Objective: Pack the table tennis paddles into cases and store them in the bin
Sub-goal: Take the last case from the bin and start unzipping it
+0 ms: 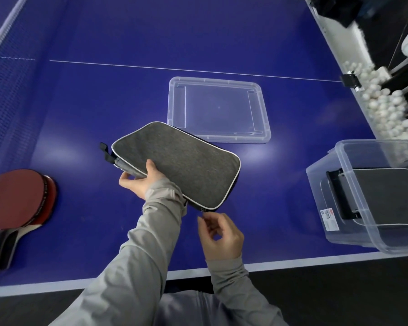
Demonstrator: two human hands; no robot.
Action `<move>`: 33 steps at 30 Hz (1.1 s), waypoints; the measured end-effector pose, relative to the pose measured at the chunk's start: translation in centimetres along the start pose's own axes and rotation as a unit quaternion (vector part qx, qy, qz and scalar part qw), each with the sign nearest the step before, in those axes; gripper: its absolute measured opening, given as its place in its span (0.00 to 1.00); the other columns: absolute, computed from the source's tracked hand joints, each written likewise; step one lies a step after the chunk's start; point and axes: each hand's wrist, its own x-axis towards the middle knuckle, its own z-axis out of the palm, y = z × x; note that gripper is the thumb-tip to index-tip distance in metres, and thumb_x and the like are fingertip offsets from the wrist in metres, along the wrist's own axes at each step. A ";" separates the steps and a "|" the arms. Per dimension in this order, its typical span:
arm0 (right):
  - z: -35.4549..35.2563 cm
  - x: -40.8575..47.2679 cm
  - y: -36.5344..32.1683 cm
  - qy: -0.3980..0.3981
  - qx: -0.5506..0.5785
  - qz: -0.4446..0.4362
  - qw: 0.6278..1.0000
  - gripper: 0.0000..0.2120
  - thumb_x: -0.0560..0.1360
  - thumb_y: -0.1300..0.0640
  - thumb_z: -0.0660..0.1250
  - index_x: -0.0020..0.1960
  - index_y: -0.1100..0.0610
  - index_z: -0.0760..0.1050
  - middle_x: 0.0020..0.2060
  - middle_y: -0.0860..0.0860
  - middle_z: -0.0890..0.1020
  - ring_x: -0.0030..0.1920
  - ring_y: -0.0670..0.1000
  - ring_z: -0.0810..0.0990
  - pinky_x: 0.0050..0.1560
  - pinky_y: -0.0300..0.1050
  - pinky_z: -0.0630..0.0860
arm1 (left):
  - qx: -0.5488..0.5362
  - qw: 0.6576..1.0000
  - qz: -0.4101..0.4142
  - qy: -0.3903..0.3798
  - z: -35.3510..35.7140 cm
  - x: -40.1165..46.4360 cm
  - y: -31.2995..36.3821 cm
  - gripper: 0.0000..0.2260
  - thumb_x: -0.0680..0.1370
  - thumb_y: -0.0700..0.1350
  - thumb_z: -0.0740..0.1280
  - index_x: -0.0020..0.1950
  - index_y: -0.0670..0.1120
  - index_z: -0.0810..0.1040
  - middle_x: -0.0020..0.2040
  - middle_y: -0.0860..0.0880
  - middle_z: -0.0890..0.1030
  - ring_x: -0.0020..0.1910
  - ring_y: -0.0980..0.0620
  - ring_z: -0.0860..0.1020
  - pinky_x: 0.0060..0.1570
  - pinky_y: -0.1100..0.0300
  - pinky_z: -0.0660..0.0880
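Table, blue and filling most of the frame, carries everything in play. At the right edge sits the clear bin, and a grey packed case already lies inside it, so at least one round of packing looks finished. The bin's lid lies flat at upper centre, off the bin.

In the middle of the frame a second grey case is held tilted above the table. Whether a paddle is inside cannot be seen; the fabric hides it. At the lower left edge lies a red paddle, not in any case, so by my reading that one is yet to be packed and no spare case for it shows.

The left hand grips the case at its lower left corner, thumb on top of the fabric and fingers curled beneath. The right hand sits just below the case's near edge, fingers curled in a pinch at the zipper pull; whether the pull is truly caught between them is too small to tell. Zipping looks like the step in hand, with the case still to go into the bin.
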 end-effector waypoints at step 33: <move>-2.0 6.1 0.5 -0.104 0.022 0.132 0.985 0.04 0.74 0.63 0.67 0.45 0.61 0.81 0.30 0.56 0.80 0.28 0.39 0.74 0.35 0.29 0.71 | 0.355 0.816 0.162 -0.426 -5.7 -3.8 -2.7 0.32 0.69 0.57 0.72 0.69 0.46 0.67 0.68 0.45 0.67 0.71 0.49 0.65 0.72 0.56 0.60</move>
